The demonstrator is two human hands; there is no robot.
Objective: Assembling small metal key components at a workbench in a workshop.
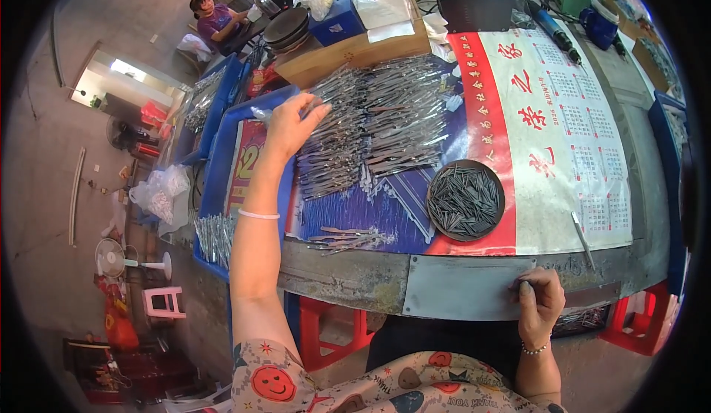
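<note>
My left hand [291,123] is stretched out over the upper left edge of a pile of thin metal strips [329,143], which look like tweezers. Its fingers are bent and close together; whatever lies between them is too small to make out. At the front edge of the table, my right hand [541,303] is closed, thumb against fingers, on a small dark piece [521,286]. That hand rests by the right end of a grey metal plate [463,287]. A round bowl [501,204] filled with dark slender pieces stands beyond the plate.
A second pile of strips [404,117] adjoins the first. Several loose strips [341,238] lie nearer me. Blue bins [215,183] line the left side. A white pen-like tool [582,241] lies at right on a calendar sheet [570,139]. Another person [216,24] sits far left.
</note>
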